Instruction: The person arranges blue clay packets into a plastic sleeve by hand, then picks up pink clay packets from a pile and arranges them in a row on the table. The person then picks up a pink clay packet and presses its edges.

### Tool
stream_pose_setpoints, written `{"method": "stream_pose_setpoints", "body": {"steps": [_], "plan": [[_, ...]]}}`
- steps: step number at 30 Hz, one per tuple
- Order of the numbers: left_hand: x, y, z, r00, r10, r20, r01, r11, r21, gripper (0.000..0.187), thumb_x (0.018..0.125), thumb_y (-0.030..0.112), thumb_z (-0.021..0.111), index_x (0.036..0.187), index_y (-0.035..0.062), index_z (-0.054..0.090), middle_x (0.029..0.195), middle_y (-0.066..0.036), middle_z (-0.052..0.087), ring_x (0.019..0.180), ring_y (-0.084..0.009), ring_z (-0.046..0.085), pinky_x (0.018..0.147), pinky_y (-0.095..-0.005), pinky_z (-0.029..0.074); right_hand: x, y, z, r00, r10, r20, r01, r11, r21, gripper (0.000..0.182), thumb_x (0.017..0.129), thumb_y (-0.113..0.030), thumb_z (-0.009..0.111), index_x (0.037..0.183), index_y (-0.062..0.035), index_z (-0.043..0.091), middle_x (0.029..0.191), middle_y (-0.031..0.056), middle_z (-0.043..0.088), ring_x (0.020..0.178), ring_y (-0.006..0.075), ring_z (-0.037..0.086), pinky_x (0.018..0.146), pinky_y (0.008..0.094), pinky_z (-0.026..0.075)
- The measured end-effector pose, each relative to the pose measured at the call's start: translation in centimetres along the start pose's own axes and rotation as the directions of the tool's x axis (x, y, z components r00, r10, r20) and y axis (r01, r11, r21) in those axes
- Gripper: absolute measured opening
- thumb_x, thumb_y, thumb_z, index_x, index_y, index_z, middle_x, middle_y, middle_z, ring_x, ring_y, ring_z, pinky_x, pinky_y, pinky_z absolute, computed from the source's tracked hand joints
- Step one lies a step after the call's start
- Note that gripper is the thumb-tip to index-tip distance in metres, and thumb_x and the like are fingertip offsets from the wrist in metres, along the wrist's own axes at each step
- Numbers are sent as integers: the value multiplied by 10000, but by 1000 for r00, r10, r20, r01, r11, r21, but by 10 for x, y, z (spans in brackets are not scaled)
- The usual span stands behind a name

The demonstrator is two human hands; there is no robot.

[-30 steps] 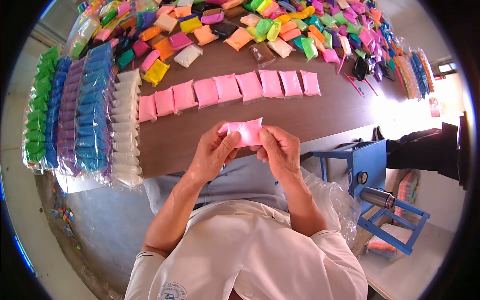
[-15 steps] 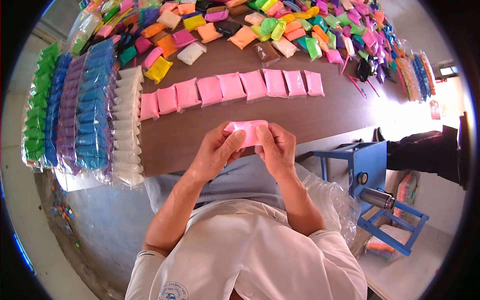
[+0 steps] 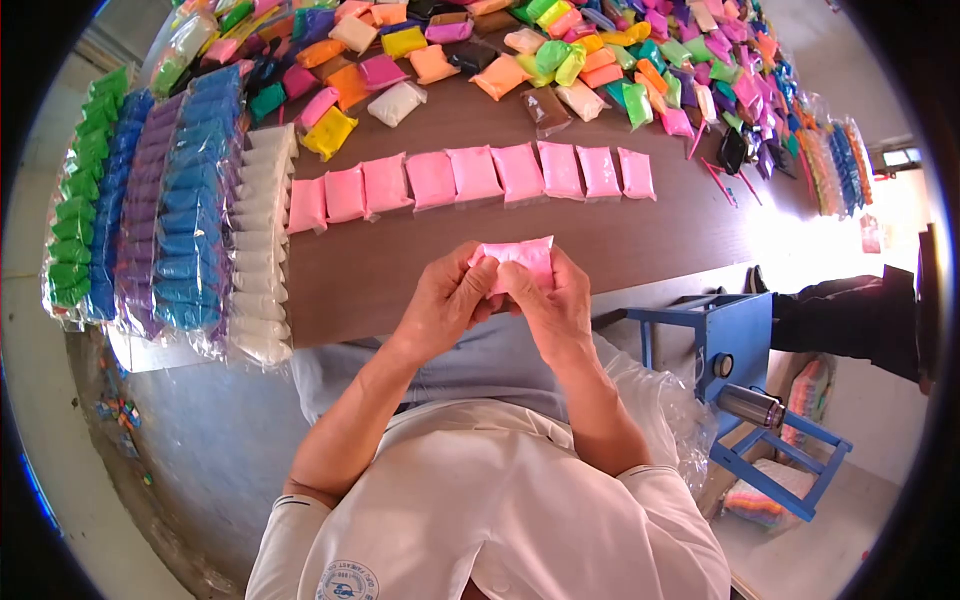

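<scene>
A pink packet (image 3: pixel 528 258) is held between both hands over the near edge of the brown table (image 3: pixel 400 262). My left hand (image 3: pixel 452 298) grips its left end, thumb on top. My right hand (image 3: pixel 556 300) is closed on the right part, its thumb pressing the middle near the left thumb. Beyond the hands, several pink packets (image 3: pixel 431 180) lie side by side in a row across the table. White packets (image 3: pixel 262 250) in clear wrap stand stacked to the left of that row.
Loose coloured packets (image 3: pixel 500 75) heap along the far side. Blue (image 3: pixel 195 200) and green (image 3: pixel 78 215) wrapped stacks stand at the left. At the right are a blue stool (image 3: pixel 745 335), a metal flask (image 3: pixel 750 405) and another person's dark-clothed leg (image 3: pixel 850 325).
My right thumb has shifted left across the packet toward my left thumb, and the packet's right end now shows above my right hand. The view has shifted slightly.
</scene>
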State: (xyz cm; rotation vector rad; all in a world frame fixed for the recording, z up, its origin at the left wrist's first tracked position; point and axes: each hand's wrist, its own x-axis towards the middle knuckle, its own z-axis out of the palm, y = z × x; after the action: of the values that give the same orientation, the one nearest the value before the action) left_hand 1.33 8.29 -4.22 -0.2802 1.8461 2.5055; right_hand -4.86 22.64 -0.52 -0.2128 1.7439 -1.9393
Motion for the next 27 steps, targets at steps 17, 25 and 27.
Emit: {"method": "stream_pose_setpoints", "body": {"steps": [17,25,27], "plan": [[0,4,5,996,-28,85,26,999,28,466,1082,394,450,757,83,574,600,13,516,549,-40,447,468,-228,340,-7,12,-32,998,20,-63,-14,995,103,268,917,-255,736,1004,-11,666,793,43,654,627,94,553,548,252,440],[-1,7,-6,998,-56,1,55,983,-174,404,1076,372,468,808,84,557,660,9,535,569,-52,453,496,-222,350,-9,17,-50,993,-16,-120,47,965,257,209,877,-156,767,994,-45,635,926,65,689,778,125,617,688,277,479],[1,7,0,997,5,74,-5,1000,-2,410,1069,408,476,857,75,584,732,10,560,619,-42,469,521,-212,374,-9,19,-41,991,-43,-127,81,949,304,218,889,-166,766,1018,-38,645,928,51,686,822,118,617,718,268,474]]}}
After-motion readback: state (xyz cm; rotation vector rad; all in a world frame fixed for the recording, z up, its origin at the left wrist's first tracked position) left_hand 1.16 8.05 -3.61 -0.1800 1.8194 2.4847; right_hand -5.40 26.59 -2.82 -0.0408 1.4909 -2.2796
